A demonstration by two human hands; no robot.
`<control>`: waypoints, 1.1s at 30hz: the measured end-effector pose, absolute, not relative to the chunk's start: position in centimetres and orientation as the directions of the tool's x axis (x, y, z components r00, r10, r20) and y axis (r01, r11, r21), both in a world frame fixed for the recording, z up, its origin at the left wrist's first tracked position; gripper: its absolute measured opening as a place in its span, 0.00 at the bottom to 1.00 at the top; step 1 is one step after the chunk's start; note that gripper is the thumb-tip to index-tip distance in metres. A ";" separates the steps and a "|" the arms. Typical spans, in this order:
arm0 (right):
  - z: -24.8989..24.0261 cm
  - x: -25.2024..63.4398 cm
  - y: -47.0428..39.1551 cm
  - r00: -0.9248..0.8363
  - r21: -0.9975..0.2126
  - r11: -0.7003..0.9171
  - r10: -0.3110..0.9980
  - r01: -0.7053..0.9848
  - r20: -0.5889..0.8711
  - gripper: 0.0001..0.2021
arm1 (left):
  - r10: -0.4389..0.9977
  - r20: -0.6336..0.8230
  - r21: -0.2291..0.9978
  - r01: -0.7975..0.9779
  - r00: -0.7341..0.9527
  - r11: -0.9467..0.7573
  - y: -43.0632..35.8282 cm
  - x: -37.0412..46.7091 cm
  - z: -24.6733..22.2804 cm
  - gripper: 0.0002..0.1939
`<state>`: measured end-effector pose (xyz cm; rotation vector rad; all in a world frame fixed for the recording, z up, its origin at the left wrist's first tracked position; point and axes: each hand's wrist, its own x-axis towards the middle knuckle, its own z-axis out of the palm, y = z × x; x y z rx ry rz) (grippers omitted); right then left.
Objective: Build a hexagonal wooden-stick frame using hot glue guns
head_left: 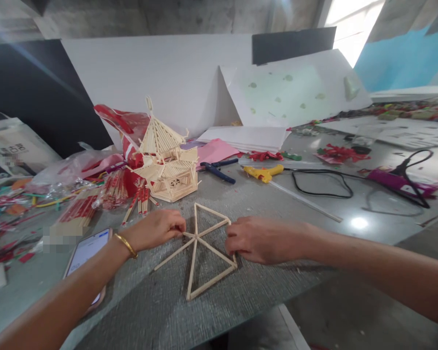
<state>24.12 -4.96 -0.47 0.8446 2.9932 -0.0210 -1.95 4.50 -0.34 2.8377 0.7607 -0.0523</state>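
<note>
Wooden stick frame (pixel 192 266) lies flat on the grey tabletop (pixel 149 311), front and centre, between the two hands. I count six spokes meeting at one hub. Rim pieces show at upper right and lower right; another runs along the right side, partly under fingers. No rim sticks visible across the lower-left gaps; upper left is partly covered, so I can't be sure there. My reading: spokes laid, rim about half done, left side outstanding. Whether the joints are glued, I can't tell.

Left hand (pixel 165 226): fingers curled, thumb and fingertips pinched together at the left spoke (pixel 188 235). Right hand (pixel 253 239): folded nearly closed over the right rim stick (pixel 235 259); looks to have hold of it, though the fingertips are mostly hidden from me.

Behind the frame stands a tiered stick pavilion (pixel 170 167), roofed and upright, apparently complete. Yellow glue gun (pixel 263 173) lies to its right, beyond blue pliers (pixel 219 171).

Containers: clear packets (pixel 111 190) at left hold bundled sticks with red ends. Red plastic bag (pixel 126 121) slumps behind the pavilion, contents unseen. White carrier bag (pixel 20 146) at far left; inside not visible. Purple package (pixel 397 182) lies by the black cable (pixel 324 193); can't see into it.
</note>
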 end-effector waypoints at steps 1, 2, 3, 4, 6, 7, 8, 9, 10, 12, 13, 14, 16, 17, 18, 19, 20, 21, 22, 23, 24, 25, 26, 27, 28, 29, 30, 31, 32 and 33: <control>-0.3 24.2 -4.9 -0.857 -0.001 0.858 0.514 0.514 -0.039 0.07 | 0.486 -0.083 0.185 0.493 0.870 -0.850 4.5 -1.9 -0.2 0.07; -0.2 24.2 -4.8 -0.862 -0.004 0.863 0.505 0.505 -0.042 0.07 | 0.483 -0.079 0.184 0.489 0.872 -0.853 4.5 -1.9 0.0 0.07; -0.1 24.2 -4.7 -0.866 -0.011 0.867 0.498 0.499 -0.044 0.07 | 0.482 -0.076 0.184 0.488 0.873 -0.853 4.5 -1.9 0.2 0.08; 0.1 24.2 -4.7 -0.871 -0.021 0.871 0.490 0.491 -0.044 0.07 | 0.483 -0.076 0.184 0.489 0.872 -0.853 4.5 -2.0 0.3 0.08; 0.3 24.2 -4.5 -0.878 -0.042 0.877 0.477 0.479 -0.051 0.08 | 0.485 -0.081 0.181 0.491 0.871 -0.852 4.5 -2.0 0.6 0.08; 0.3 24.2 -4.5 -0.877 -0.047 0.877 0.476 0.479 -0.058 0.08 | 0.487 -0.084 0.177 0.494 0.869 -0.851 4.5 -2.1 0.6 0.08; 0.3 24.2 -4.5 -0.874 -0.046 0.874 0.481 0.484 -0.064 0.08 | 0.489 -0.089 0.171 0.497 0.868 -0.851 4.5 -2.1 0.6 0.08; 0.3 24.1 -4.5 -0.870 -0.042 0.870 0.488 0.491 -0.072 0.08 | 0.491 -0.093 0.164 0.499 0.866 -0.851 4.4 -2.2 0.5 0.08; 0.3 24.1 -4.5 -0.866 -0.037 0.866 0.495 0.498 -0.077 0.08 | 0.490 -0.096 0.158 0.499 0.867 -0.852 4.4 -2.2 0.4 0.08; 0.2 24.1 -4.6 -0.857 -0.030 0.858 0.510 0.513 -0.080 0.08 | 0.483 -0.100 0.153 0.493 0.870 -0.857 4.4 -2.2 0.1 0.08; 0.2 24.0 -4.7 -0.854 -0.030 0.855 0.514 0.518 -0.081 0.08 | 0.479 -0.099 0.153 0.489 0.872 -0.859 4.3 -2.2 0.0 0.08; 0.1 24.0 -4.7 -0.852 -0.032 0.853 0.517 0.521 -0.083 0.08 | 0.477 -0.098 0.153 0.487 0.873 -0.860 4.3 -2.2 -0.1 0.08; 0.1 24.0 -4.8 -0.851 -0.039 0.852 0.519 0.523 -0.084 0.08 | 0.481 -0.096 0.153 0.491 0.871 -0.858 4.2 -2.1 -0.3 0.07; 0.0 24.0 -4.8 -0.852 -0.044 0.852 0.517 0.522 -0.083 0.08 | 0.484 -0.095 0.151 0.494 0.870 -0.857 4.2 -2.1 -0.3 0.07; 0.0 24.0 -4.8 -0.853 -0.051 0.852 0.516 0.521 -0.083 0.08 | 0.485 -0.097 0.149 0.495 0.869 -0.856 4.2 -2.1 -0.3 0.07; 0.0 24.0 -4.8 -0.851 -0.057 0.850 0.518 0.523 -0.084 0.08 | 0.485 -0.101 0.148 0.495 0.869 -0.856 4.3 -2.1 -0.3 0.07; 0.0 24.1 -4.9 -0.847 -0.062 0.845 0.526 0.531 -0.083 0.09 | 0.487 -0.103 0.146 0.497 0.867 -0.855 4.3 -2.2 -0.3 0.07; 0.1 24.2 -5.0 -0.840 -0.068 0.837 0.537 0.542 -0.079 0.09 | 0.493 -0.098 0.142 0.502 0.865 -0.853 4.3 -2.3 -0.3 0.07; 0.1 24.3 -5.1 -0.832 -0.080 0.829 0.550 0.554 -0.073 0.09 | 0.504 -0.081 0.137 0.510 0.860 -0.849 4.1 -2.4 -0.2 0.07; 0.1 24.4 -5.3 -0.824 -0.098 0.818 0.563 0.567 -0.062 0.10 | 0.519 -0.054 0.134 0.521 0.853 -0.843 3.8 -2.5 0.0 0.08; 0.1 24.6 -5.4 -0.817 -0.124 0.808 0.575 0.576 -0.047 0.10 | 0.537 -0.019 0.137 0.534 0.844 -0.834 3.3 -2.5 0.1 0.09; 0.1 24.7 -5.6 -0.812 -0.156 0.800 0.582 0.580 -0.031 0.10 | 0.555 0.023 0.151 0.546 0.832 -0.824 2.5 -2.3 0.3 0.10; 0.1 24.9 -5.8 -0.812 -0.191 0.795 0.583 0.576 -0.021 0.10 | 0.569 0.052 0.177 0.553 0.821 -0.814 1.6 -2.1 0.4 0.11; 0.1 25.0 -6.0 -0.815 -0.222 0.792 0.580 0.568 -0.017 0.10 | 0.585 0.076 0.214 0.560 0.807 -0.800 0.5 -1.7 0.5 0.12; 0.0 25.0 -6.1 -0.819 -0.247 0.791 0.574 0.560 -0.016 0.10 | 0.594 0.082 0.253 0.559 0.801 -0.789 -0.7 -1.1 0.5 0.13; -0.1 25.1 -6.2 -0.824 -0.264 0.793 0.566 0.549 -0.017 0.09 | 0.588 0.085 0.270 0.550 0.804 -0.790 -1.9 -0.5 0.4 0.12; -0.2 25.1 -6.3 -0.831 -0.272 0.796 0.557 0.540 -0.019 0.09 | 0.586 0.082 0.254 0.552 0.806 -0.794 -3.1 0.3 0.2 0.12; -0.4 25.1 -6.3 -0.834 -0.269 0.800 0.552 0.536 -0.018 0.09 | 0.591 0.079 0.237 0.561 0.803 -0.793 -4.1 1.0 0.0 0.12; -0.5 25.1 -6.3 -0.837 -0.259 0.806 0.547 0.532 -0.015 0.08 | 0.588 0.053 0.228 0.564 0.807 -0.794 -5.0 1.8 -0.4 0.11; -0.6 25.0 -6.3 -0.840 -0.243 0.814 0.543 0.528 -0.006 0.08 | 0.579 0.038 0.214 0.560 0.814 -0.801 -5.7 2.5 -0.7 0.10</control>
